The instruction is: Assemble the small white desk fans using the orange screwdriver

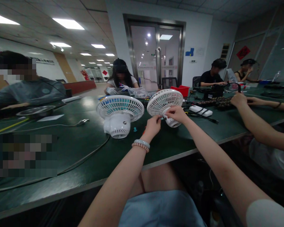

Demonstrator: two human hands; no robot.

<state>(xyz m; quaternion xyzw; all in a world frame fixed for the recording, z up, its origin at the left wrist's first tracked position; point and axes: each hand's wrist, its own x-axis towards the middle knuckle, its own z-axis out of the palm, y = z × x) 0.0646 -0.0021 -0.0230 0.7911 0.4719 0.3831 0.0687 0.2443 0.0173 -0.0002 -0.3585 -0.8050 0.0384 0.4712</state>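
Note:
Two white fan heads lie on the green table [85, 151], their slotted motor housings toward me. My right hand [177, 114] has its fingers closed on the housing of the right fan head [164, 101]. Beside that housing, at its left, my left hand [153, 125] is pinched; something small and bluish shows at its fingertips, too small to name. The left fan head [120, 110] stands untouched, with a grey cable running from behind it. Between the two fans sits a small teal knob-like part [135, 129].
A cable with a plug [84, 121] lies at the left. Right of the fans are a white power strip [200, 111], cords and a red bin [183, 90]. Another person's arms [257, 126] reach in at the right; several people sit around the table.

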